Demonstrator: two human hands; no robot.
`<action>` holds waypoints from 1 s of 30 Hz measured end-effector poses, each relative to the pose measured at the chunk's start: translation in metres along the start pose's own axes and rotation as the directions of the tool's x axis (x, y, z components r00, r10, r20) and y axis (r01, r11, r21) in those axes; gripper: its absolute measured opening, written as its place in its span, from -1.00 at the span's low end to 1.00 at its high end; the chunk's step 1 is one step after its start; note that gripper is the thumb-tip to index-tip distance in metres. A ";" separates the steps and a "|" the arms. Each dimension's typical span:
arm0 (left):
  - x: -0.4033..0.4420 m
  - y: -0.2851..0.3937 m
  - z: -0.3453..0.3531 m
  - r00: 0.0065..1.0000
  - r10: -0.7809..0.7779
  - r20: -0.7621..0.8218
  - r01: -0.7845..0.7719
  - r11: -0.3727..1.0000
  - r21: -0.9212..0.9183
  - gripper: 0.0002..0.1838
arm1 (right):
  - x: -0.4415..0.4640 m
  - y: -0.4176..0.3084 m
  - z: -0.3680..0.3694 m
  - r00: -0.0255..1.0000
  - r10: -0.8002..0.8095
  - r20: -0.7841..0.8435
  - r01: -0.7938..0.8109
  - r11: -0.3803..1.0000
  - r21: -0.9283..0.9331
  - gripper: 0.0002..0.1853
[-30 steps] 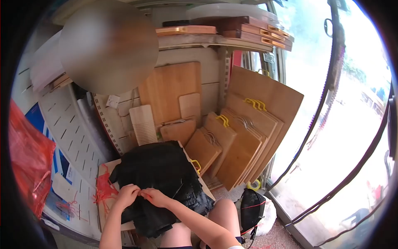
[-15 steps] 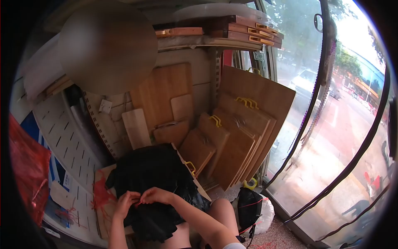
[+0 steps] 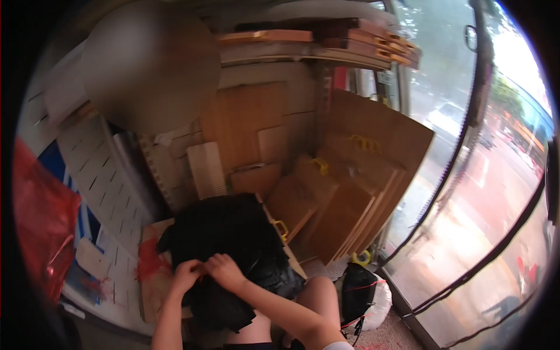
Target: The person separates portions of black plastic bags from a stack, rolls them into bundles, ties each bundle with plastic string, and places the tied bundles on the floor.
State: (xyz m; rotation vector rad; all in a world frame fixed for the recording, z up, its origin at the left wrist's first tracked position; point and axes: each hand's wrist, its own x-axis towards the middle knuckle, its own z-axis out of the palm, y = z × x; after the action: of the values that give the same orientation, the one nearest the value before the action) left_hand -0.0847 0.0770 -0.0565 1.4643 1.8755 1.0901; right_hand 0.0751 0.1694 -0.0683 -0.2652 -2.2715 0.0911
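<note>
Black plastic-like sheets (image 3: 224, 230) lie in a pile over a wooden board (image 3: 153, 297) across my knees. Above the front part of the pile, my left hand (image 3: 188, 274) is closed, its fingertips pinched close to my right hand (image 3: 223, 272). The right hand is bent over, fingers together, against the left fingertips. A small reddish bit shows between them, too small and blurred to name. Red strings and a red scrap (image 3: 150, 259) rest on the board left of the pile.
Wooden cutting boards (image 3: 344, 216) with yellow handles lean ahead on the right. A black bag (image 3: 357, 291) stands by my right knee. Red plastic (image 3: 44, 216) hangs at the far left. Boxes with gold clasps (image 3: 361, 41) lie on the shelf; a glass door (image 3: 440, 87) is right.
The camera view has swung slightly and blurred. My hands stay together over the black sheets; the right fingers have lifted and shifted against the left fingertips.
</note>
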 end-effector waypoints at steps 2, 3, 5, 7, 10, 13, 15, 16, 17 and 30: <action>-0.017 0.034 0.007 0.931 0.309 -0.194 -0.174 0.843 0.509 -0.98 | -0.007 0.006 0.006 0.996 0.028 0.088 -0.038 0.993 0.114 -0.90; -0.022 0.034 0.008 0.912 0.357 -0.201 -0.204 0.820 0.535 -0.99 | -0.010 0.006 0.001 0.995 0.036 0.090 -0.050 0.986 0.156 -0.92; -0.031 0.012 0.008 0.896 0.385 -0.223 -0.192 0.787 0.586 -0.99 | -0.024 0.014 0.001 0.986 0.086 0.144 -0.107 0.984 0.141 -0.95; -0.041 -0.009 0.007 0.901 0.356 -0.248 -0.127 0.762 0.635 -1.00 | -0.040 0.024 0.000 0.975 0.154 0.161 -0.178 0.973 0.149 -0.97; -0.053 0.000 0.012 0.908 0.320 -0.271 -0.100 0.793 0.601 -0.99 | -0.042 0.021 -0.005 0.865 0.409 0.292 -0.490 0.814 0.312 -0.90; -0.053 0.016 0.011 0.990 0.065 -0.124 -0.056 0.996 0.072 -0.94 | -0.026 0.025 -0.013 0.569 0.361 0.739 -0.738 -0.173 0.652 -0.89; -0.049 0.031 0.010 0.999 -0.002 0.046 0.011 0.982 -0.189 -0.87 | -0.021 0.014 -0.013 0.611 0.308 0.729 -0.737 -0.116 0.666 -0.86; -0.044 0.033 0.012 0.999 -0.006 0.049 0.017 0.977 -0.211 -0.88 | -0.018 0.009 -0.011 0.632 0.283 0.721 -0.733 -0.086 0.675 -0.85; -0.038 0.033 0.014 0.999 -0.010 0.053 0.022 0.972 -0.233 -0.88 | -0.023 0.008 -0.001 0.654 0.280 0.703 -0.733 0.006 0.680 -0.82; -0.038 0.030 0.019 0.976 0.183 -0.118 -0.169 0.978 0.120 -0.82 | -0.028 0.006 0.015 0.557 0.337 0.759 -0.744 -0.203 0.636 -0.78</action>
State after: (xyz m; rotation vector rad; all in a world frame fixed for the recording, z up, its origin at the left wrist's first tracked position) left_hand -0.0425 0.0491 -0.0449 1.6860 1.9489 1.2058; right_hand 0.0829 0.1692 -0.0997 -0.5580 -1.5671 2.2794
